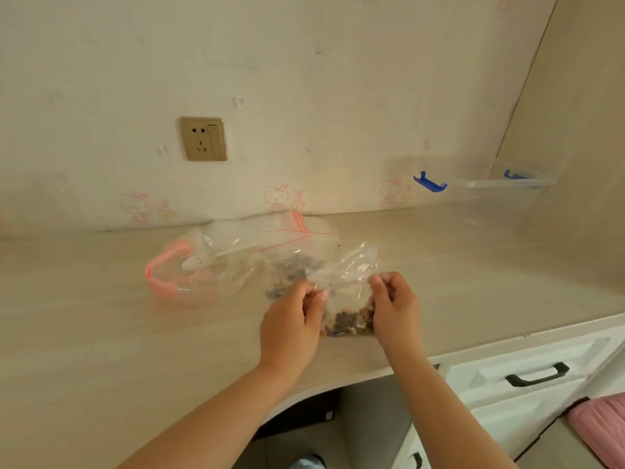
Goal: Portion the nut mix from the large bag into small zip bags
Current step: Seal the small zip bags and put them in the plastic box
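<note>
A small clear zip bag [348, 299] with nut mix in its bottom stands on the pale wooden desk [101, 333]. My left hand [292, 324] pinches its upper left edge. My right hand [394, 308] pinches its upper right edge. Behind it lies the large clear bag [236, 265] with a pink zip rim, its mouth facing left. A white spoon [199, 260] lies inside it, and dark nut mix [294, 269] shows at its right end. Several empty small zip bags [304, 231] with red lines lie at the back by the wall.
A clear plastic box [480, 194] with blue clips stands at the back right corner. A gold wall socket [203, 138] is on the wall. White drawers with black handles [537, 375] sit below the desk's right edge, beside a pink cushion [598, 424].
</note>
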